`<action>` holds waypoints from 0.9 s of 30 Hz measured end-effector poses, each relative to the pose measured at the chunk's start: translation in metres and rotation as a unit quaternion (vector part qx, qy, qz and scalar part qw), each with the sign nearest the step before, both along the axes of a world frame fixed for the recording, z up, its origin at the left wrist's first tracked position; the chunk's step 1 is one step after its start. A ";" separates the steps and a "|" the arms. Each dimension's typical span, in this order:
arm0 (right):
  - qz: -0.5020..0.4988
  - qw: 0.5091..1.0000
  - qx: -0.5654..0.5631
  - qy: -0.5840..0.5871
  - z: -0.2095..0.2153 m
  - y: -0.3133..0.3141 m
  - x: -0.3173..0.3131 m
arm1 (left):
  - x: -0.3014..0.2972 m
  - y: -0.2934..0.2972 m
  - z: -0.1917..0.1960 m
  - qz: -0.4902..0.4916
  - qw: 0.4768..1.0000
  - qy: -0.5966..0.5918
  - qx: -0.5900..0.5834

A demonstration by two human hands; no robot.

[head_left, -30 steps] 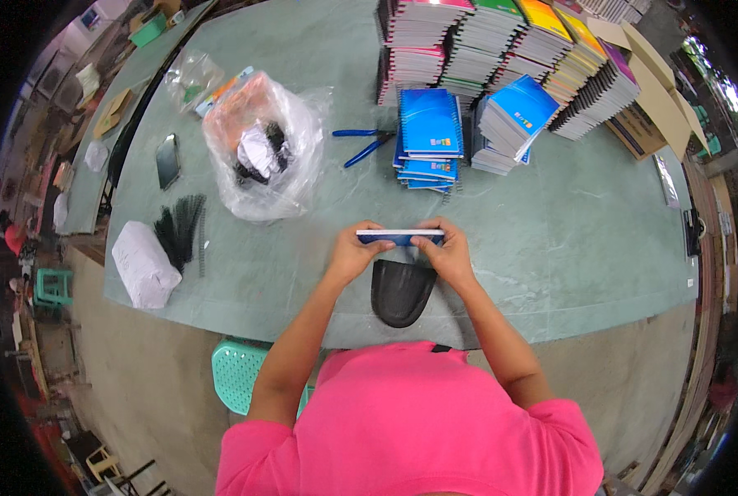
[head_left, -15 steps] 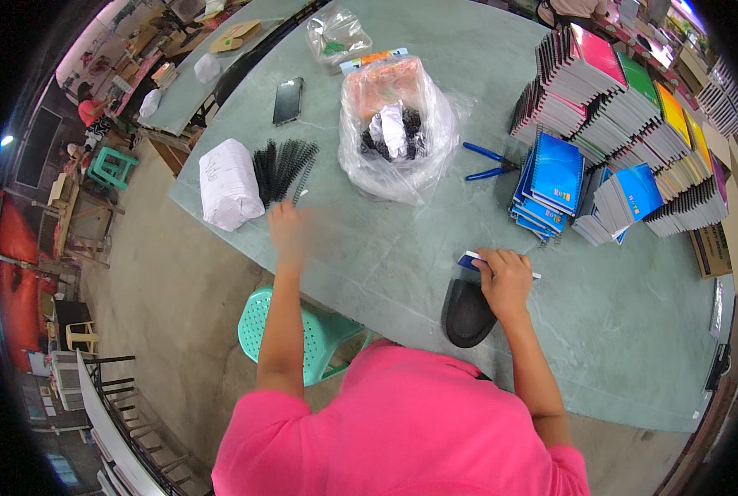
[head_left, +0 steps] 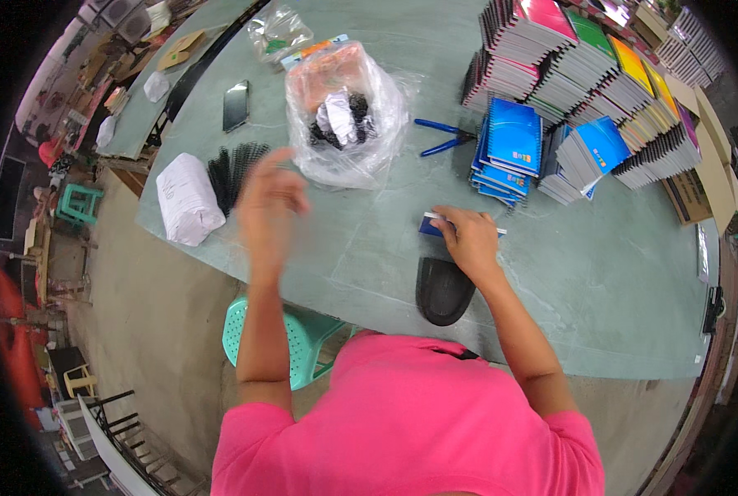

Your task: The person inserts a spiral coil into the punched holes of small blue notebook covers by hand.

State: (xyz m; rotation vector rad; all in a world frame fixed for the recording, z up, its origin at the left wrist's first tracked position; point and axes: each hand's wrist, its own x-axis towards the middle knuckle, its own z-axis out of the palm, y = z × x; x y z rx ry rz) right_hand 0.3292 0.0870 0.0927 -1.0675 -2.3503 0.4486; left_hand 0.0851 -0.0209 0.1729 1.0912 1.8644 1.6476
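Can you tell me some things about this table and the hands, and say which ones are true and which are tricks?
1. The right hand rests on a blue notebook lying on the table. True.
2. The left hand is pressed flat on the table. False: it is raised in the air and blurred, near the bundle of black binding combs.
3. The clear plastic bag has black pieces inside. True.
4. The blue pliers are in the left hand. False: they lie on the table beside the stack of blue notebooks.
5. A black phone lies on the table. True.
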 end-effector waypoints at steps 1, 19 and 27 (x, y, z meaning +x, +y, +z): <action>-0.006 1.000 -0.004 0.013 -0.001 0.000 0.000 | 0.018 0.007 -0.011 -0.073 0.990 0.024 -0.118; 0.050 0.999 -0.008 0.018 0.002 0.001 0.003 | 0.090 0.046 -0.085 -0.183 0.976 0.116 -0.035; 0.235 0.889 -0.187 0.346 0.141 -0.036 0.016 | 0.078 0.059 -0.087 -0.295 0.936 0.182 -0.056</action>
